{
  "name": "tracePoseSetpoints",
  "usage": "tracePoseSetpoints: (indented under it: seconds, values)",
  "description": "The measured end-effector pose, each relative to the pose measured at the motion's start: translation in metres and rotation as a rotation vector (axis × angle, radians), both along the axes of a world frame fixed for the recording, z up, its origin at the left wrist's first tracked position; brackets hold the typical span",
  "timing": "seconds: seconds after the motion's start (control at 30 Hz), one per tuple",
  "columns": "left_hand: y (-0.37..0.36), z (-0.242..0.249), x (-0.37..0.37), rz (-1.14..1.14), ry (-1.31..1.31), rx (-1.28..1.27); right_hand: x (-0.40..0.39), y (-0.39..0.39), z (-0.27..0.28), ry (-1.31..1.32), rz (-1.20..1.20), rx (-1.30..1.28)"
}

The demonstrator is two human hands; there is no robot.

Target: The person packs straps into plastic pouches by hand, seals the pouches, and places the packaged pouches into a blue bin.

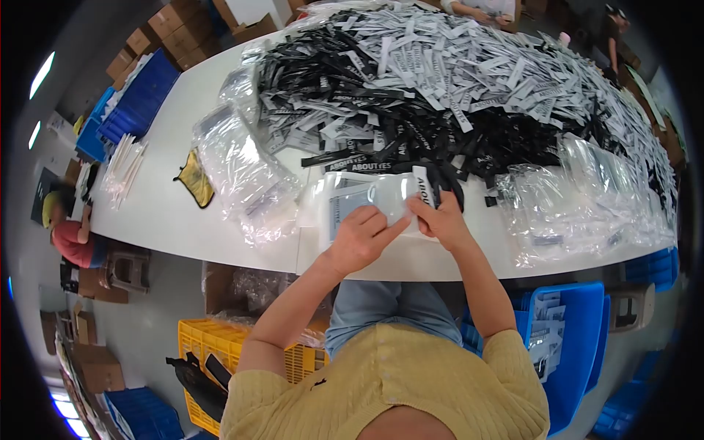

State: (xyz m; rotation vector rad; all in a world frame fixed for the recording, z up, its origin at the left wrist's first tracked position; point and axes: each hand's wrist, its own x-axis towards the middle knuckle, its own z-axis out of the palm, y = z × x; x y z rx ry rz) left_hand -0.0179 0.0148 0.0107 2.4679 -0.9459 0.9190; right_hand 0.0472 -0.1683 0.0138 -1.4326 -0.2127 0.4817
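A clear plastic bag [378, 192] with a grey printed piece inside lies in front of me at the table's near edge. My left hand [358, 238] is closed on the bag's near side, its index finger stretched toward my right hand. My right hand [438, 218] grips a white printed strip [420, 183] at the bag's right end, thumb and fingers pressed together. Something black shows behind those fingers. Just beyond the bag lie black printed strips [370, 167] lettered "ABOUTYES".
A large heap of white and black strips [440, 73] covers the far table [183, 227]. Stacks of clear bags [242, 169] lie left, more plastic bags [565, 205] right. A gold-and-black pouch [195, 181] sits left. Below are a yellow crate [209, 337] and blue bin [579, 352]. Other people stand around.
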Motion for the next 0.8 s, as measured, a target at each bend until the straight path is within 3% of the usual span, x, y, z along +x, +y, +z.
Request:
tracePoseSetpoints:
  seconds: [0.03, 0.17, 0.2, 0.3, 0.43, 0.47, 0.57, 0.6, 0.7, 0.8]
  values:
    - [-0.001, 0.000, 0.000, -0.003, 0.015, -0.022, 0.001, 0.001, -0.001, -0.068, -0.017, -0.021]
    - [-0.016, -0.010, -0.003, -0.065, 0.525, -0.819, -0.008, 0.007, 0.004, -0.648, -0.019, -0.175]
    - [-0.015, 0.000, -0.006, -0.111, 0.743, -0.915, -0.010, 0.008, 0.010, -0.751, 0.086, -0.311]
    - [-0.009, -0.008, 0.002, -0.230, 0.949, -1.178, -0.016, 0.013, 0.008, -0.979, 0.007, -0.245]
    - [-0.014, 0.013, 0.000, -0.171, 1.078, -1.400, -0.011, 0.009, -0.003, -0.947, 0.017, -0.195]
    - [-0.016, 0.009, 0.002, -0.206, 1.011, -1.369, -0.009, 0.011, 0.001, -0.814, 0.033, -0.224]
    - [-0.014, -0.022, 0.015, 0.023, 0.730, -0.990, -0.010, 0.019, 0.000, -0.928, -0.094, -0.355]
    - [-0.012, -0.020, 0.020, -0.012, 0.733, -1.005, -0.010, 0.022, 0.000, -1.051, -0.124, -0.345]
    - [-0.008, -0.003, 0.022, 0.090, 0.428, -0.694, -0.017, 0.022, 0.001, -1.187, -0.103, -0.377]
    - [0.003, -0.016, 0.040, 0.140, 0.512, -0.817, -0.030, 0.026, -0.004, -1.173, -0.051, -0.436]
